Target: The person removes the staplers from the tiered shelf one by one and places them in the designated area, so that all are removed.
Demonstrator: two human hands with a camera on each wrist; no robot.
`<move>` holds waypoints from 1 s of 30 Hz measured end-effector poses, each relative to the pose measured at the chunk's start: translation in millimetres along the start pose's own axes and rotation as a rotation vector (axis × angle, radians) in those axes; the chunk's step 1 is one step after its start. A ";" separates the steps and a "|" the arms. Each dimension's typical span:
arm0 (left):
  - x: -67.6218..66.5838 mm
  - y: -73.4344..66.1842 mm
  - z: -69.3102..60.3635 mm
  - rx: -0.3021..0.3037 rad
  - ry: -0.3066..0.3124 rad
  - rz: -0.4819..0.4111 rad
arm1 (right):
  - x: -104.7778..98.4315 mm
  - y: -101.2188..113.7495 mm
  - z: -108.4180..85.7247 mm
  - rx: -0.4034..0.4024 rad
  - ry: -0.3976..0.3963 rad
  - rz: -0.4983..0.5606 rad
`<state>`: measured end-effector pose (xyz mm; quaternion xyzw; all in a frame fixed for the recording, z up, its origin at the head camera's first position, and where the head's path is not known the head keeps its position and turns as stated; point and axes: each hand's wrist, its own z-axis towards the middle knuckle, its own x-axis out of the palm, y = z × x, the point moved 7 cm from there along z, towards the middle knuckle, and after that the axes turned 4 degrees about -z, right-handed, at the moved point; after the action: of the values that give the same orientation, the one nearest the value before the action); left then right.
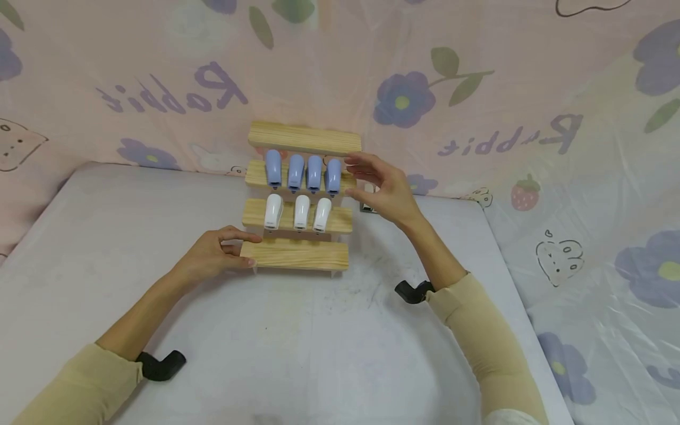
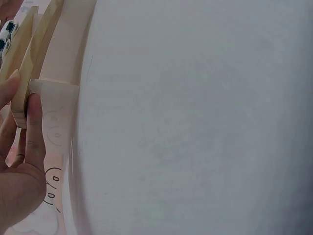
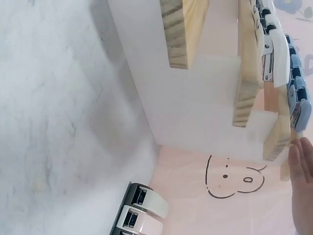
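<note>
Far left, running the full width: pale-pink printed fabric backdrop [image 1: 175, 50] with purple flowers and mirrored lettering; below it, white tabletop [image 1: 228, 342], smudged right of centre. Lower left: long beige left sleeve [image 1: 85, 383], short black bent fitting [image 1: 164, 366] by the wrist. Then bare left hand [image 1: 212, 254], well apart from the other. Pinches the left end of a flat pale-wood lowest board [image 1: 297, 255], thumb at front edge, index finger at back. Belongs to a stepped four-tier rack of wooden boards on translucent side panels [image 1: 305, 139], standing mid-tabletop near the backdrop. Third tier up, in a row: four glossy light-blue plastic staplers [image 1: 296, 172]. One tier below: three glossy white plastic staplers [image 1: 301, 212], wider gap after the first. Next, bare right hand [image 1: 390, 190], fingers and thumb spread around the right end of the blue row's board; cannot tell whether touching wood. Below it, by the backdrop: more white staplers with dark bases [image 3: 146, 223], side by side. Farther right: second black bent fitting [image 1: 413, 292], beige right sleeve [image 1: 480, 336], printed pink strawberry [image 1: 525, 193].
</note>
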<state>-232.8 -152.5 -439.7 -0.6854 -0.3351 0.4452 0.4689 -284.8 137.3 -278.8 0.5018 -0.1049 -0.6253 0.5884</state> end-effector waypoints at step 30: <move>-0.2 0.7 1.1 0.002 0.001 -0.001 | 20.2 -0.5 6.1 0.153 0.060 -0.123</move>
<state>-233.9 -152.5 -440.5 -0.6849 -0.3349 0.4450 0.4699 -285.7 117.6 -286.4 0.5694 -0.1038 -0.6350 0.5116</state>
